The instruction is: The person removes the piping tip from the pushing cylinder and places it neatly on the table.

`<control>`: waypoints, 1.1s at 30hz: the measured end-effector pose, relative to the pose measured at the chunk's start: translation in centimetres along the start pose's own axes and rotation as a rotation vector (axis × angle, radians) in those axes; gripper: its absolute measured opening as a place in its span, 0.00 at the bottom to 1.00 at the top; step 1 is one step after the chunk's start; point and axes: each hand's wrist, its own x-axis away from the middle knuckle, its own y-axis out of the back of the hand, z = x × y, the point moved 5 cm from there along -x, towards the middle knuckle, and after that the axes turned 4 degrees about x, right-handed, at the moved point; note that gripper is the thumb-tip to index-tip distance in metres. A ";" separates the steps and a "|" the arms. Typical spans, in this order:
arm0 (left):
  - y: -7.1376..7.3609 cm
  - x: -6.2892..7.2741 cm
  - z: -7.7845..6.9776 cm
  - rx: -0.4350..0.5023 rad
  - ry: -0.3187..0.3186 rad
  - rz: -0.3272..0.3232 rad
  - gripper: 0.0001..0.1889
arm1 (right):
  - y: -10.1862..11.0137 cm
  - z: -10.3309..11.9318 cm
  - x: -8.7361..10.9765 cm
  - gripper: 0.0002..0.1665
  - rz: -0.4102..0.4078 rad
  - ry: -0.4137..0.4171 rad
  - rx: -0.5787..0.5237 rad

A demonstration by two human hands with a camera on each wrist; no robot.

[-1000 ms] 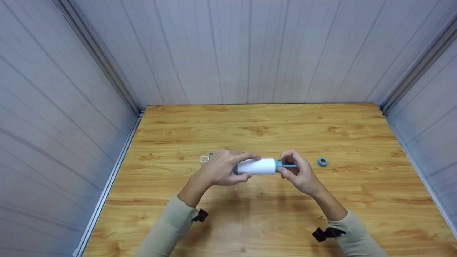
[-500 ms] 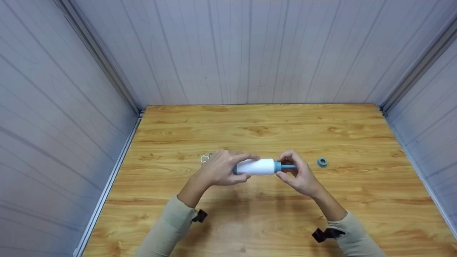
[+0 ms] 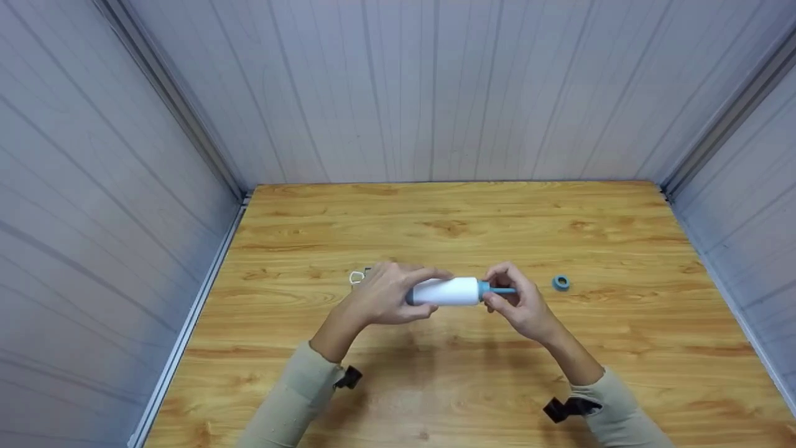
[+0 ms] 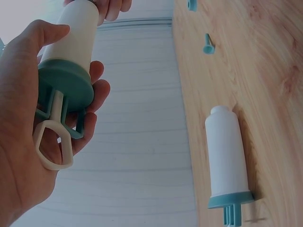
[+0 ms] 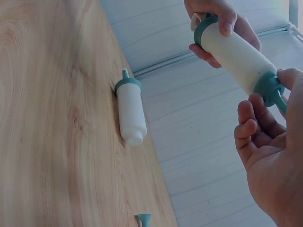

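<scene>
White tube point(image 3: 457, 291) is held crosswise above the bench point(image 3: 435, 224), mid-frame in the head view. Left grip point(image 3: 388, 295) wraps its capped end; right grip point(image 3: 528, 308) pinches the teal collar point(image 3: 484, 291). Its nozzle point(image 3: 505, 290) looks fitted; tightness I cannot tell. Probably remaining: a bare-necked second tube point(image 4: 227, 156), lower right in the left wrist view, loose nozzle point(image 4: 208, 48) and ring point(image 3: 561, 283).

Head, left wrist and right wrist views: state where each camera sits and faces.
Head: worn on head, facing forward-down at the table; left hand, right hand, sleeves show.
Left wrist: on that wrist, facing the held tube; left hand and right fingers show.
Right wrist: on that wrist, facing the same tube; both hands show.
Both wrist views share it and a second tube.
</scene>
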 end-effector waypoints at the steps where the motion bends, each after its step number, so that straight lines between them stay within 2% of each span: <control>1: 0.0 0.0 0.0 0.001 0.000 0.000 0.27 | 0.0 0.0 0.0 0.13 0.001 -0.003 -0.002; 6: 0.0 0.0 0.1 0.004 -0.005 -0.006 0.26 | 0.1 0.0 0.0 0.17 -0.016 0.019 0.022; 15: 0.0 0.0 0.1 -0.002 -0.012 -0.020 0.27 | 0.0 0.0 0.1 0.17 -0.019 0.024 0.067; 25: 0.0 -0.1 0.1 -0.001 -0.005 -0.005 0.27 | 0.1 0.1 0.0 0.18 -0.013 0.033 0.046; 33: 0.0 -0.1 0.0 -0.011 -0.028 -0.016 0.27 | 0.0 0.1 -0.1 0.15 -0.004 0.031 0.010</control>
